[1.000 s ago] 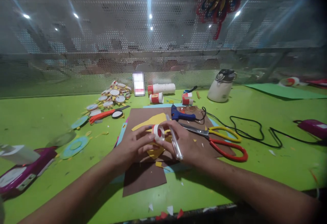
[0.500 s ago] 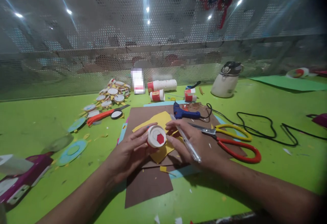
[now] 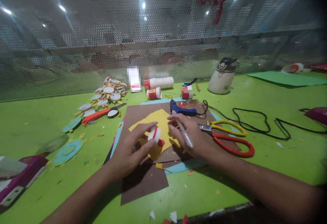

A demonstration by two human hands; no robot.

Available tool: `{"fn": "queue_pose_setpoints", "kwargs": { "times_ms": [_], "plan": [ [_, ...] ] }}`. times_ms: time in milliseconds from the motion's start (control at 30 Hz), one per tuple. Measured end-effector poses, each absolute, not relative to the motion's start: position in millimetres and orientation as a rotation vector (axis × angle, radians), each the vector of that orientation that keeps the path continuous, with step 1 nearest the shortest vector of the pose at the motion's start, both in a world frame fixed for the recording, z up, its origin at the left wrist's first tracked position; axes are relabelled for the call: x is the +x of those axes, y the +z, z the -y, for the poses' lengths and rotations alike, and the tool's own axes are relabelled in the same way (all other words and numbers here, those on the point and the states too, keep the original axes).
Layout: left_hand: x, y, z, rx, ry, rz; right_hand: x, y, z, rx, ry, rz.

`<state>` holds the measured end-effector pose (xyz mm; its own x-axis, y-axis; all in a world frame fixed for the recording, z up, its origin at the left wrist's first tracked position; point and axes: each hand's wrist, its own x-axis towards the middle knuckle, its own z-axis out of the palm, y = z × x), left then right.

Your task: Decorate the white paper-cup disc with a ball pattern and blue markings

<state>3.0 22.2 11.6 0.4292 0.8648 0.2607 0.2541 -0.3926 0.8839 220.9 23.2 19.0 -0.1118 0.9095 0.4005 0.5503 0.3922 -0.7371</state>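
White cup piece (image 3: 154, 136) with red band, clamped between left hand's (image 3: 135, 144) thumb and fingers over yellow paper (image 3: 160, 117), between green bench's (image 3: 204, 193) near and far edges. Just to the right, clear pen (image 3: 186, 133) gripped in right hand (image 3: 196, 136), then scissors (image 3: 206, 128) across brown sheet's (image 3: 135, 111) right edge, blue glue gun (image 3: 184, 111) by its far edge. Along bench's far edge, left to right: piled white discs (image 3: 108, 90), red-and-white cups (image 3: 154, 93), white flask (image 3: 221, 81).

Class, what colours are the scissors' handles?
One yellow handle and one red handle, best seen in the head view.
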Motion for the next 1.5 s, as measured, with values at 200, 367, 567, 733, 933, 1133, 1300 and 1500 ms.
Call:
{"fn": "queue_pose_setpoints", "kwargs": {
  "times_ms": [200,367,567,733,933,1133,1300,1500],
  "plan": [
    [4.7,23.5,-28.1,0.914,1.041,-0.769,218.8,27.6,-16.9,-1.289,0.502,1.835],
    [3.4,24.2,-28.9,0.779,0.973,-0.593,218.5,31.9,-16.2,-1.324,0.556,1.917],
    [-1.9,19.1,-27.5,0.861,0.917,-0.554,223.4,15.6,-27.0,-1.293,0.269,2.153],
    [-1.1,16.0,-25.4,1.001,0.925,-0.544,235.0,4.6,-38.1,-1.23,0.318,2.135],
    [1.0,18.2,-19.6,1.037,0.869,-0.561,239.4,6.5,-40.5,-1.174,0.43,2.027],
    [2.0,8.8,-23.3,1.144,0.793,-0.581,234.7,20.3,-27.7,-1.071,0.524,1.976],
    [6.1,4.2,-22.5,1.208,0.864,-0.629,235.7,18.9,-27.3,-1.126,0.641,1.858],
    [9.8,3.8,-19.9,1.482,0.897,-0.745,234.8,24.1,-25.1,-1.247,0.758,1.7]
  ]
}}
